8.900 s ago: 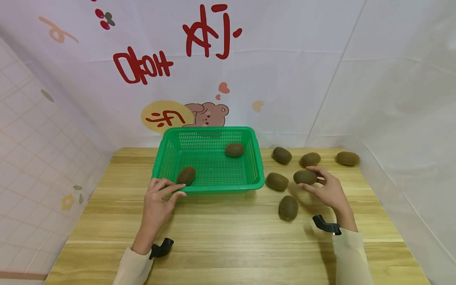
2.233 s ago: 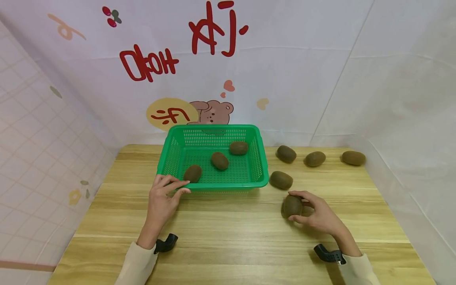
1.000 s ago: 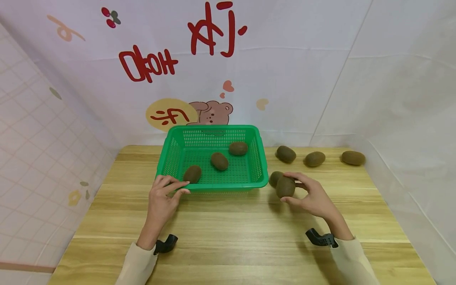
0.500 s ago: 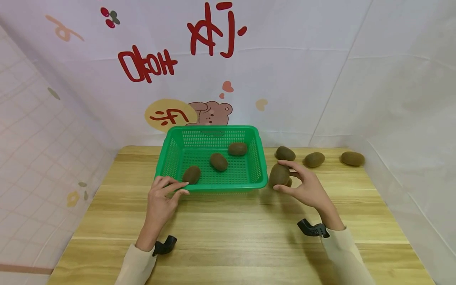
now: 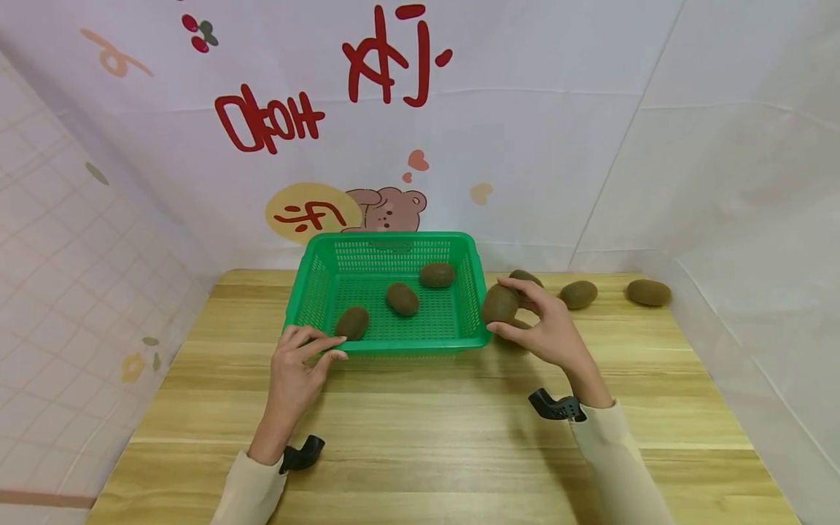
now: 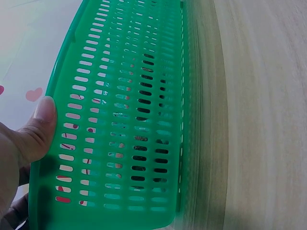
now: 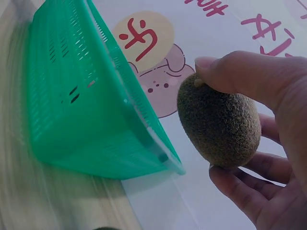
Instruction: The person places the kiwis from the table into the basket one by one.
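Observation:
My right hand (image 5: 550, 326) holds a brown kiwi (image 5: 500, 303) between thumb and fingers, raised beside the right rim of a green plastic basket (image 5: 394, 344). In the right wrist view the held kiwi (image 7: 218, 122) is off the table, apart from the basket wall (image 7: 81, 110). My left hand (image 5: 300, 368) grips the basket's front left rim, and the left wrist view shows the thumb (image 6: 44, 115) pressed on the outer wall. Inside the basket lie three kiwis: one at front left (image 5: 352, 323), a middle kiwi (image 5: 402, 299) and one at back right (image 5: 437, 275).
Right of the basket, a kiwi (image 5: 515, 335) and another kiwi (image 5: 526, 277) are partly hidden by my right hand. Farther right lie a kiwi (image 5: 578, 294) and one kiwi (image 5: 648, 292) near the table's right edge. A white printed curtain (image 5: 525, 146) stands behind the wooden table (image 5: 407, 437).
One more kiwi has come into the basket's middle since the oldest frame. My right hand has since picked up the nearest kiwi and carried it up and left to the basket. My left hand stays put.

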A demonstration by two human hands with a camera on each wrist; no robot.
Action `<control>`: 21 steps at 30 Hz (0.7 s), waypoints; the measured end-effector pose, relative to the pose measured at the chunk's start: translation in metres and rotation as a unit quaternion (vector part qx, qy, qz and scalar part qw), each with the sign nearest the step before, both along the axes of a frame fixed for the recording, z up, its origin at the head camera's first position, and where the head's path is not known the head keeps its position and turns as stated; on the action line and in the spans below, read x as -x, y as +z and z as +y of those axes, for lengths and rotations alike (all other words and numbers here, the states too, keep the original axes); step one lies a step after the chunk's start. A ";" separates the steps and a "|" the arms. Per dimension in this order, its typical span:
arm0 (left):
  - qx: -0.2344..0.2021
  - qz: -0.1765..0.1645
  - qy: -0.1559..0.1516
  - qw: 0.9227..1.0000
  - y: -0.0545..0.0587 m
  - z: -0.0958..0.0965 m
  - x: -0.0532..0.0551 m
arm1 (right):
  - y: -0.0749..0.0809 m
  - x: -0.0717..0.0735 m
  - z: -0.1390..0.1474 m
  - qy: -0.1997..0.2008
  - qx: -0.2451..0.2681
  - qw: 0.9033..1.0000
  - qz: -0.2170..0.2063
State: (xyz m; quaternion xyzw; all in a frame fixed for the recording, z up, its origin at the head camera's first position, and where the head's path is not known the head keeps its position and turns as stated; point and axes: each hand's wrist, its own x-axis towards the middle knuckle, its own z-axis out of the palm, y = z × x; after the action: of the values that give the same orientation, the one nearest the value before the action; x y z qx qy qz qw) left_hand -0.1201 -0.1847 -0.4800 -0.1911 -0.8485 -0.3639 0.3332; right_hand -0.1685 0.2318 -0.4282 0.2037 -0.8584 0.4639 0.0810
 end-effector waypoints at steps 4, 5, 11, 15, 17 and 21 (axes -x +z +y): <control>-0.002 -0.004 -0.001 1.000 0.000 0.000 -0.001 | 0.002 0.005 -0.007 0.003 0.024 1.000 0.007; -0.002 -0.007 -0.001 1.000 0.000 0.000 0.000 | 0.002 0.006 -0.009 0.002 0.027 1.000 0.009; -0.004 -0.009 -0.001 1.000 -0.001 -0.002 0.000 | 0.004 0.013 -0.022 0.001 0.046 0.999 0.013; -0.006 -0.010 -0.002 1.000 -0.001 -0.002 0.000 | 0.002 0.017 -0.029 0.004 0.056 0.998 0.018; -0.005 -0.016 -0.001 1.000 0.000 -0.002 -0.001 | 0.001 0.018 -0.033 0.003 0.056 0.998 0.019; -0.005 -0.016 0.000 1.000 -0.001 -0.001 -0.001 | -0.002 0.018 -0.039 -0.002 0.059 0.998 0.016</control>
State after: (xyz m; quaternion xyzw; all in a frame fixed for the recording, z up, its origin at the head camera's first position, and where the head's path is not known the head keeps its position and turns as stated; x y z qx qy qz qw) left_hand -0.1189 -0.1857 -0.4806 -0.1834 -0.8519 -0.3710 0.3210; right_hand -0.1863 0.1931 -0.4303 0.2040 -0.8286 0.5100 0.1081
